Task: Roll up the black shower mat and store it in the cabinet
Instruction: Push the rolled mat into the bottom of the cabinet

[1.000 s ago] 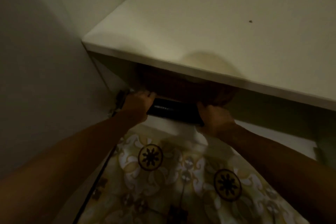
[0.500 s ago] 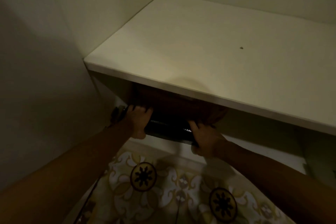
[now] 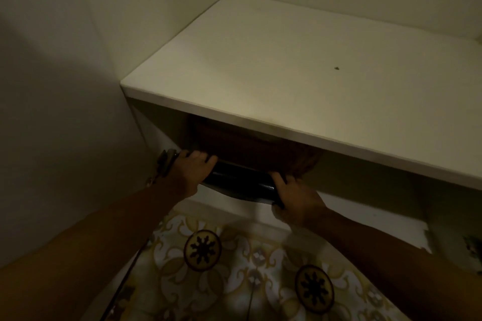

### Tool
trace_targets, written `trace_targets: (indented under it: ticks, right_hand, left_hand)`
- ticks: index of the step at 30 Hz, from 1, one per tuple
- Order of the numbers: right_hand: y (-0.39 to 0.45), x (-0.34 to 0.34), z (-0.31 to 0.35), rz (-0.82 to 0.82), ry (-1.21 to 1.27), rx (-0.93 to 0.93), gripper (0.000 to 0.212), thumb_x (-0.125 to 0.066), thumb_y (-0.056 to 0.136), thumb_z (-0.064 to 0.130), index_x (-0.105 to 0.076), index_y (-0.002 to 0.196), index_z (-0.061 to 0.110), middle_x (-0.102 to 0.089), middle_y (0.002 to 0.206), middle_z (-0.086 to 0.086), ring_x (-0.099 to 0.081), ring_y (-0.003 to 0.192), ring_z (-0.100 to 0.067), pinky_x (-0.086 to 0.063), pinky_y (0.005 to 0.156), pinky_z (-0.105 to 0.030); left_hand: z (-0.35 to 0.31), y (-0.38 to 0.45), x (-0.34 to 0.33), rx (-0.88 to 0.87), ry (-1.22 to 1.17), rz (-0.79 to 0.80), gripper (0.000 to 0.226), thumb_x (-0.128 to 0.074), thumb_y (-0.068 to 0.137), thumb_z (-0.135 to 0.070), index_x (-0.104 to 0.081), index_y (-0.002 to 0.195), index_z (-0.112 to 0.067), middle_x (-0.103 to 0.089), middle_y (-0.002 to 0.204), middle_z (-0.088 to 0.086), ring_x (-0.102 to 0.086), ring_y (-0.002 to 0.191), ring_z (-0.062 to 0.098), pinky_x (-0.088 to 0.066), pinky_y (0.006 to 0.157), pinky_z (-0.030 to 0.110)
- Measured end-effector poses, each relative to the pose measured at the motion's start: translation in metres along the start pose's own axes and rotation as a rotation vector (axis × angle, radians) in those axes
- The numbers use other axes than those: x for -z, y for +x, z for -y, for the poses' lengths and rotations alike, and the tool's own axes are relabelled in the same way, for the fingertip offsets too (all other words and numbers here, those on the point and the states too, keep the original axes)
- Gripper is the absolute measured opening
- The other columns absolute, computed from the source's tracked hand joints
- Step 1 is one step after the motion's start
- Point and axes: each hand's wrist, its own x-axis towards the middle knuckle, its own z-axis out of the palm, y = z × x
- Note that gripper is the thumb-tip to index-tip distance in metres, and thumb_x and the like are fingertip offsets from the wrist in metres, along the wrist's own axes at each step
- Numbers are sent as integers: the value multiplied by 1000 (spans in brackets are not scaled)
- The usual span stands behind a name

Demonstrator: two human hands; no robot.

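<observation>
The black shower mat (image 3: 238,182), rolled into a glossy tube, lies across the mouth of the cabinet opening below the white shelf (image 3: 300,91). My left hand (image 3: 189,173) grips its left end and my right hand (image 3: 293,197) grips its right end. A loose flap of the mat hangs down at the lower right of the roll. Just behind and above the roll sits a brown rounded object (image 3: 260,151), most of it hidden under the shelf.
A white wall (image 3: 65,112) closes the left side, with a metal hinge (image 3: 165,161) at the cabinet's left edge beside my left hand. Patterned yellow and white floor tiles (image 3: 234,268) lie below. A small dark speck (image 3: 336,68) marks the shelf top.
The view has tilted up, so more of the shelf top and back wall shows. Both hands keep hold of the rolled mat at the opening; more of the roll and its flap is now visible.
</observation>
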Motion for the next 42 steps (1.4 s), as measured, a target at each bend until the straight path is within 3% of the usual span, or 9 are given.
trace_targets:
  ticks: [7,14,23,33,42]
  right_hand:
    - [11,-4,1,-23,-32,-19,73,-58,98,32,-17,157,20,-40,148,-19,-55,118,-41,-53,91,-47]
    - [27,-2,1,30,-47,-59,74,-50,103,31,-3,160,23,-18,161,-17,-53,123,-46,-49,96,-48]
    - [11,8,7,-34,-150,-61,95,-68,88,44,-8,159,25,-30,155,-13,-52,124,-39,-51,93,-45]
    - [1,14,14,-50,-213,-39,113,-78,77,49,-4,158,24,-31,152,-15,-53,122,-38,-49,96,-48]
    - [-7,7,20,-50,-301,-16,117,-75,76,59,2,157,24,-20,159,-17,-32,140,-37,-36,107,-53]
  left_hand:
    - [3,7,-1,73,-2,-21,83,-63,84,-7,-14,150,-15,-42,145,10,-38,134,31,-27,114,47]
    - [-4,17,-4,148,-40,-43,89,-67,81,-8,-14,152,-16,-37,147,16,-42,129,38,-31,109,53]
    - [1,12,-4,130,-3,30,100,-73,76,-22,-8,152,-12,-36,145,16,-35,133,35,-25,112,50]
    - [-4,-8,-2,1,68,-118,107,-75,67,-23,-10,150,-9,-39,138,19,-38,126,35,-29,111,42]
    - [-18,-19,12,-25,8,-167,105,-74,70,-20,-8,151,-9,-35,141,17,-35,131,34,-24,117,40]
